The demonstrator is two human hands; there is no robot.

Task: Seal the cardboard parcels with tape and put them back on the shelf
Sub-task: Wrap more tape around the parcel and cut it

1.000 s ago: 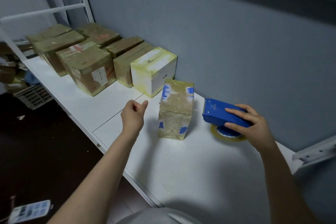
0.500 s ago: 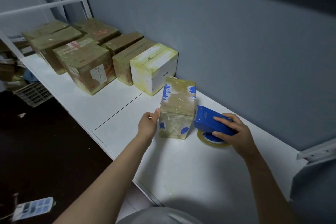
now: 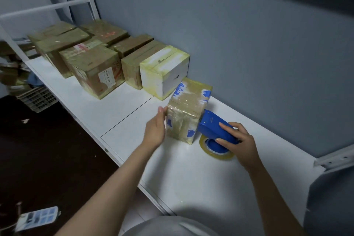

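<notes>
Parcel, wrapped in tape with blue patches, stands upright on the shelf between the two hands. Nearest, a grey garment is cut off by the bottom edge. A pale blue-and-white object at lower left on the dark floor is too blurred to identify.

The left hand, smeared by motion, lies with straight fingers flat against the parcel's left face, and its fingertips are hard to separate from the cardboard. The right hand has its fingers curled over the blue dispenser, whose nose touches the parcel's right face. The tape roll beneath it is partly hidden.

Behind, just beside the parcel, a white box begins a row of brown boxes along the grey wall. A crate at far left is half hidden under the shelf.
</notes>
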